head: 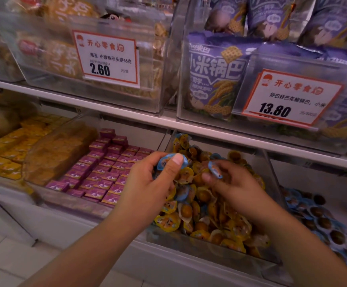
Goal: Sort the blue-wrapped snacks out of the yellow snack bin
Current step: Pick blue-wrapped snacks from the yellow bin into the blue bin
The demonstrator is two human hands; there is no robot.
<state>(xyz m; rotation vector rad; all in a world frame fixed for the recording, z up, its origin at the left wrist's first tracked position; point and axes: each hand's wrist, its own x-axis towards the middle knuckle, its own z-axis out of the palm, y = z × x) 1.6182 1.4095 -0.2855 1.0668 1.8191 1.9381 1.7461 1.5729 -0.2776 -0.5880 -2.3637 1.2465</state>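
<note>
I see both hands over the clear yellow snack bin [270,168] on the lower shelf [127,119], near its back wall. My left hand [147,183] has its fingers [173,168] curled round a small bunch of blue-wrapped snacks [169,160], with the thumb pressed flat across the topmost one; the bunch sits wholly inside that grip, above the left side of the bin. My right hand [230,183] pinches a single blue-wrapped snack [215,169] between thumb and fingertips, held just above the heap and a little apart from the left hand's bunch. Below both hands lies the pile of yellow-wrapped snacks [210,220], filling the bin to its front wall. At least one more blue wrapper [182,192] shows among them, just under the left hand's knuckles. To the right of this bin, another compartment holds blue-wrapped snacks [313,216] with dark centres. To the left, a bin of purple boxes [104,168] sits beside the yellow bin, then orange packets [7,150] towards the shelf's left end. On the upper shelf stand purple bags [214,75] behind a price card reading 13.80 [288,98], and another card reading 2.60 [106,59].
</note>
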